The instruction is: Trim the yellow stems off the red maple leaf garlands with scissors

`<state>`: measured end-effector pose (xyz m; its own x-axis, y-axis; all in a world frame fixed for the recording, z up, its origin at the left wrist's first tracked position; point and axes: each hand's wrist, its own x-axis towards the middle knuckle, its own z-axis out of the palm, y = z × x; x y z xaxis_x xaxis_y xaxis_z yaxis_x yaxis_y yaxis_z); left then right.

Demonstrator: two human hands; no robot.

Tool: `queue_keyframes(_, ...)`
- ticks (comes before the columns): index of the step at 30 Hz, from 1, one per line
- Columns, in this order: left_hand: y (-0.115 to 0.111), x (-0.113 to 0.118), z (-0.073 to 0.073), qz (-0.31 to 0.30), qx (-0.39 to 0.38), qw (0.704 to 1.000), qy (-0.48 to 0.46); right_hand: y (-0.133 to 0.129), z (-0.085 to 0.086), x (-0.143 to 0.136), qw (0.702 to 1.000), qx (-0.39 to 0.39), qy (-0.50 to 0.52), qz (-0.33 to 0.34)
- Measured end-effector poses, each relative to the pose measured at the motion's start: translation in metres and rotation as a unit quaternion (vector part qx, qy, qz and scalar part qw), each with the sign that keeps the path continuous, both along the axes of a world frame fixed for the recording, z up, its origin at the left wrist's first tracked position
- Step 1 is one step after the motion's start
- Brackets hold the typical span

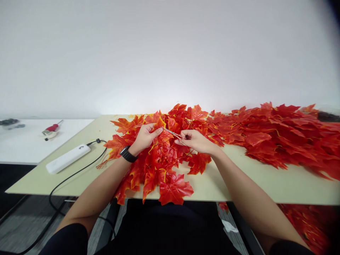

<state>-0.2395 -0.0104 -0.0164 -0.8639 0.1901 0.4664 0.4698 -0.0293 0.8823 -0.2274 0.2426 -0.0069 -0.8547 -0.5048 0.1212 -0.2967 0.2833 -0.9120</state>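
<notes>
Far left, on a white side table [23, 148]: a dark object [10, 123] too blurred to identify, then a red-handled tool [51, 129]. On the beige table [239, 180], a white power strip [67, 158] with a black cord [77, 173] running off the front edge. Centre — the left hand [145, 137], a black watch [128, 154] on its wrist, pinches one end of a thin wire stem [174, 134] above a heap of red leaves [162, 159]; fingers closed narrowly on it. The right hand [195, 141] holds the stem's other end, fingers curled tight. Right: a larger leaf pile [278, 134] spreads to the table's edge — more leaves [308, 223] lie on the floor below.
</notes>
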Motion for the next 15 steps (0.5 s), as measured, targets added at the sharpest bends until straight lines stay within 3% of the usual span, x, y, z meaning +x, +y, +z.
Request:
queue_keyframes(8,0.001,0.001,0.0,0.017,0.019,1.0,-0.009,-0.007,0.001,0.005,1.0,-0.012,-0.001,-0.018)
queue_keyframes(15,0.008,0.005,-0.002,0.001,0.092,0.995,-0.045,-0.016,-0.017,-0.001,0.996,-0.045,0.063,-0.04)
